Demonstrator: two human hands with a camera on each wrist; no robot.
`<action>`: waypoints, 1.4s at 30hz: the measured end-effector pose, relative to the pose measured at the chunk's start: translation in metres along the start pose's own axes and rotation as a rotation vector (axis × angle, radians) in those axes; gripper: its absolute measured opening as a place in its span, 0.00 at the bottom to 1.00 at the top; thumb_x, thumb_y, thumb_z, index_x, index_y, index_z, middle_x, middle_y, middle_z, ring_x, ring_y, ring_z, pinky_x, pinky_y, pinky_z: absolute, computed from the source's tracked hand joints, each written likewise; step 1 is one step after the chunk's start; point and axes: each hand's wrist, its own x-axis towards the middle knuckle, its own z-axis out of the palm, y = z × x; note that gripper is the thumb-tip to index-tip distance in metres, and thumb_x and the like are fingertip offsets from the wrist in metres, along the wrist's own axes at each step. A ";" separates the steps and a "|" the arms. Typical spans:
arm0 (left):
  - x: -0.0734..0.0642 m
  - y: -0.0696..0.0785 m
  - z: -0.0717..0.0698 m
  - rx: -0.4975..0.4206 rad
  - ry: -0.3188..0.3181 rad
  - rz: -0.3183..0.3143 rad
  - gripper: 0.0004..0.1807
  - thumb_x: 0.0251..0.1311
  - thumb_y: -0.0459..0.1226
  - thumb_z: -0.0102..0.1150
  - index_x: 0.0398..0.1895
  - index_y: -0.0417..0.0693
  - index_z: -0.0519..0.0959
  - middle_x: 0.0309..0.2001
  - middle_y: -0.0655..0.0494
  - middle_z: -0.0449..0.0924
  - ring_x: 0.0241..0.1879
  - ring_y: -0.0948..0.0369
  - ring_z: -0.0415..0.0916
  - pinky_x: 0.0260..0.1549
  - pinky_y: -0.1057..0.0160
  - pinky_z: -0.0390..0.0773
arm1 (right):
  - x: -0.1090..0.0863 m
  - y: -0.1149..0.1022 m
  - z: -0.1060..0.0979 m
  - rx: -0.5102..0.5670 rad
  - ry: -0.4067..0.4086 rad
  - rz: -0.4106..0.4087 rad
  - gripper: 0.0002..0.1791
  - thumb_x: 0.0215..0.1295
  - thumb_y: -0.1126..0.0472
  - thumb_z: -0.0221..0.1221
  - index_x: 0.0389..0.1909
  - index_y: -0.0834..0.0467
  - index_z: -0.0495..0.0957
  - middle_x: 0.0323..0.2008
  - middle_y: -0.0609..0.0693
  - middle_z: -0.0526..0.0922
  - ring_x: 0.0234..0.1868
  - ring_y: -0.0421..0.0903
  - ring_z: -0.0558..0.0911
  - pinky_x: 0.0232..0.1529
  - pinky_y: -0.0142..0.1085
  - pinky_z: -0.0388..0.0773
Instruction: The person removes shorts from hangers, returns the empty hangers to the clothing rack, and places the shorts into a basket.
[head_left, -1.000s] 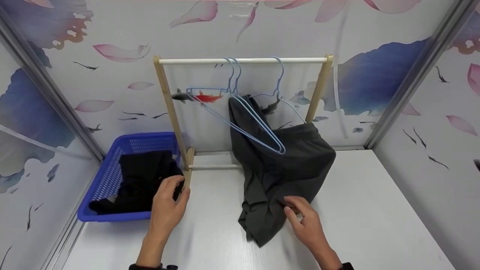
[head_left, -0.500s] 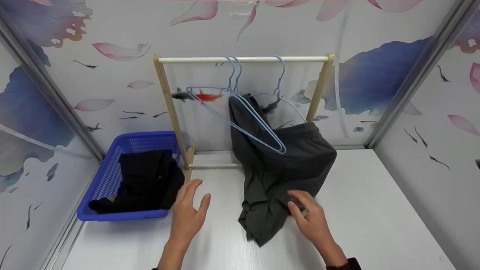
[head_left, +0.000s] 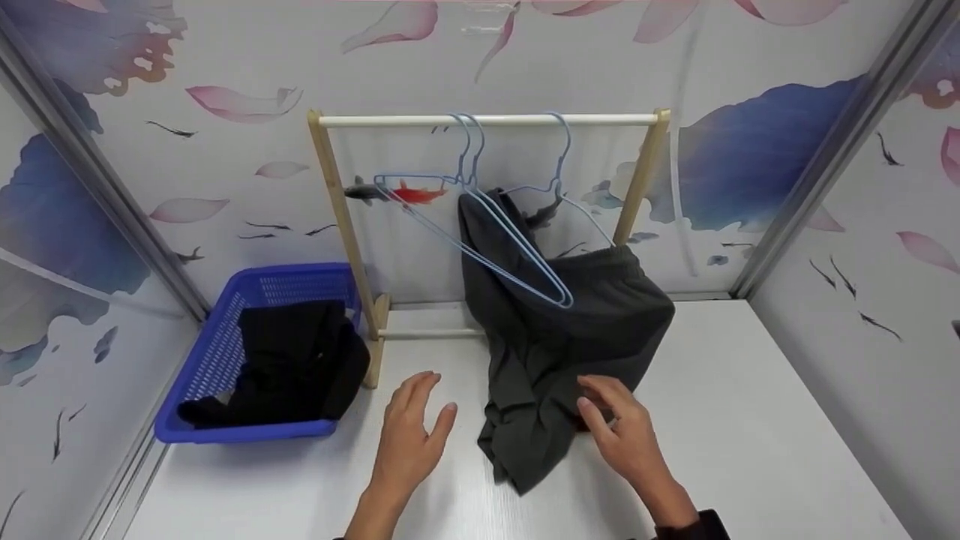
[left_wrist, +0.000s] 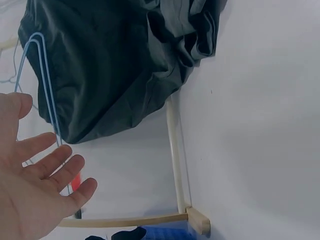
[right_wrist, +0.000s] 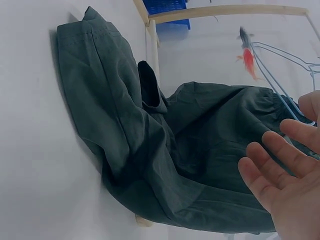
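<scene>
Dark grey trousers (head_left: 555,352) hang from a blue hanger (head_left: 561,161) at the right of the rack, their lower part draped onto the white table. Two more blue hangers (head_left: 480,240) hang left of it, angled across the front of the trousers. My left hand (head_left: 409,431) hovers left of the trousers, fingers spread and holding nothing; in the left wrist view its palm (left_wrist: 30,190) shows bare. In front of the trouser legs is my right hand (head_left: 622,427), its fingers relaxed. The right wrist view shows that palm (right_wrist: 295,185) bare too, apart from the cloth.
A wooden rack (head_left: 334,217) with a white top bar (head_left: 390,121) stands against the patterned back wall. Left of it, a blue basket (head_left: 184,405) holds black clothing (head_left: 292,367). Metal posts (head_left: 825,165) mark the side corners.
My left hand has moved right, away from the basket's edge and toward the trousers. My right hand has shifted slightly right. The trousers and hangers look unmoved.
</scene>
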 end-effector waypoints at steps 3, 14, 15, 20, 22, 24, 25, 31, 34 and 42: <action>-0.001 0.002 0.003 0.001 -0.025 0.006 0.22 0.69 0.39 0.65 0.62 0.38 0.78 0.61 0.43 0.77 0.61 0.45 0.75 0.58 0.40 0.74 | 0.001 0.000 -0.001 -0.001 0.000 0.002 0.15 0.71 0.71 0.61 0.57 0.62 0.82 0.50 0.53 0.84 0.43 0.44 0.86 0.44 0.23 0.78; -0.003 0.009 0.014 -0.009 -0.132 -0.024 0.23 0.75 0.44 0.58 0.65 0.40 0.76 0.64 0.43 0.74 0.66 0.46 0.72 0.60 0.44 0.74 | 0.003 -0.001 -0.006 -0.021 -0.014 0.026 0.16 0.70 0.71 0.62 0.56 0.61 0.83 0.49 0.52 0.85 0.40 0.37 0.83 0.37 0.27 0.78; -0.003 0.009 0.015 -0.010 -0.137 -0.022 0.23 0.75 0.44 0.58 0.65 0.40 0.76 0.64 0.43 0.74 0.66 0.46 0.72 0.60 0.44 0.75 | 0.004 -0.001 -0.006 -0.025 -0.014 0.020 0.16 0.70 0.71 0.62 0.57 0.61 0.83 0.49 0.52 0.85 0.40 0.37 0.83 0.36 0.27 0.78; -0.002 0.014 0.019 0.000 -0.155 0.004 0.22 0.75 0.43 0.58 0.64 0.40 0.77 0.63 0.44 0.75 0.65 0.47 0.73 0.60 0.46 0.75 | 0.007 -0.001 -0.009 -0.024 -0.012 -0.001 0.16 0.69 0.72 0.62 0.56 0.61 0.83 0.49 0.53 0.85 0.39 0.36 0.81 0.35 0.26 0.76; -0.001 0.016 0.019 0.002 -0.156 0.020 0.22 0.75 0.43 0.58 0.64 0.39 0.77 0.63 0.44 0.76 0.64 0.47 0.73 0.61 0.46 0.75 | 0.009 -0.001 -0.010 -0.021 -0.015 0.000 0.17 0.68 0.72 0.63 0.56 0.61 0.84 0.49 0.53 0.86 0.39 0.35 0.82 0.36 0.25 0.76; 0.000 0.017 0.020 0.000 -0.153 0.037 0.22 0.75 0.43 0.58 0.64 0.38 0.77 0.62 0.43 0.76 0.64 0.47 0.74 0.61 0.45 0.75 | 0.011 0.000 -0.011 -0.020 -0.020 0.003 0.17 0.66 0.72 0.65 0.56 0.61 0.84 0.49 0.52 0.86 0.39 0.35 0.82 0.36 0.25 0.77; 0.000 0.018 0.021 0.000 -0.153 0.044 0.22 0.75 0.43 0.57 0.63 0.38 0.78 0.62 0.43 0.76 0.64 0.47 0.74 0.61 0.45 0.75 | 0.012 0.000 -0.011 -0.021 -0.021 0.005 0.18 0.66 0.72 0.65 0.56 0.61 0.84 0.49 0.52 0.86 0.40 0.36 0.82 0.37 0.25 0.77; 0.004 0.023 0.024 0.006 -0.158 0.072 0.23 0.77 0.45 0.55 0.64 0.38 0.78 0.62 0.43 0.76 0.63 0.47 0.75 0.60 0.44 0.74 | 0.018 -0.001 -0.018 -0.035 -0.006 -0.037 0.18 0.65 0.73 0.65 0.56 0.62 0.83 0.50 0.53 0.85 0.41 0.41 0.84 0.39 0.25 0.77; 0.007 0.027 0.025 0.013 -0.159 0.083 0.23 0.76 0.45 0.56 0.64 0.38 0.78 0.61 0.43 0.77 0.62 0.47 0.75 0.60 0.43 0.74 | 0.022 -0.002 -0.022 -0.040 0.008 -0.056 0.18 0.66 0.73 0.64 0.56 0.62 0.83 0.50 0.54 0.85 0.41 0.40 0.84 0.39 0.26 0.78; 0.014 0.034 0.029 0.014 -0.165 0.125 0.22 0.75 0.43 0.57 0.64 0.39 0.78 0.62 0.45 0.76 0.63 0.49 0.75 0.61 0.44 0.74 | 0.040 -0.007 -0.036 -0.091 0.085 -0.083 0.17 0.63 0.75 0.65 0.54 0.67 0.83 0.51 0.57 0.85 0.43 0.42 0.81 0.47 0.20 0.73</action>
